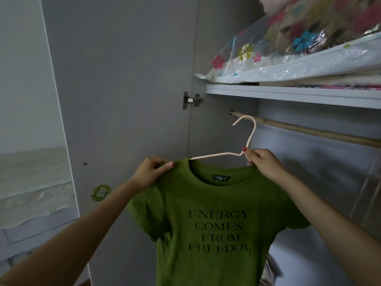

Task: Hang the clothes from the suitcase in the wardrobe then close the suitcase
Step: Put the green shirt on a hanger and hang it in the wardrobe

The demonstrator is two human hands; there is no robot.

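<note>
A green T-shirt with dark lettering hangs on a pale pink hanger in front of the open wardrobe. My right hand grips the hanger at the base of its hook. My left hand pinches the shirt's left shoulder beside the collar. The hanger's hook is raised just in front of the wooden rail, near the rail's left end; I cannot tell whether it touches. The suitcase is out of view.
The open wardrobe door stands at the left with its hinge. A white shelf above the rail carries flowered plastic storage bags. No other hangers show on the rail. A bed edge shows far left.
</note>
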